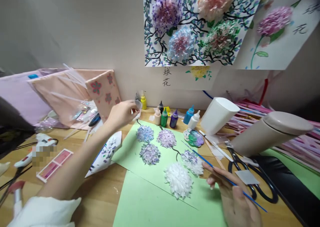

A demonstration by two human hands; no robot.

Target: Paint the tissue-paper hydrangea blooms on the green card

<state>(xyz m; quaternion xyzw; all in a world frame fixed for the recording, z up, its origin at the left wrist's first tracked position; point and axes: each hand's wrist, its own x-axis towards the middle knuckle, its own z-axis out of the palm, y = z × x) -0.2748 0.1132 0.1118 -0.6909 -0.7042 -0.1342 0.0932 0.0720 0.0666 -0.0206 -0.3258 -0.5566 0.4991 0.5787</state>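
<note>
My left hand (123, 112) reaches to the table's back, its fingers pinched on a small translucent rounded piece (138, 104). My right hand (236, 193), at the lower right, grips a thin blue paintbrush (203, 158) whose tip points up and left. On the light green sheets (140, 190) lie several crinkled paper flowers: a blue one (145, 133), pinkish-purple one (166, 138), purple one (150, 154), purple-white one (191, 159) near the brush, and a plain white one (178, 180). Dark painted stems run between them. A flower-shaped palette (193, 138) carries green and purple paint.
Paint bottles (173, 118) line the back. At right are a white container (219, 115), a grey tumbler (270, 133), black scissors (257, 180) and a black phone (280, 187). A glue gun (41, 142), pink palette (55, 163) and fabric box (100, 93) stand left.
</note>
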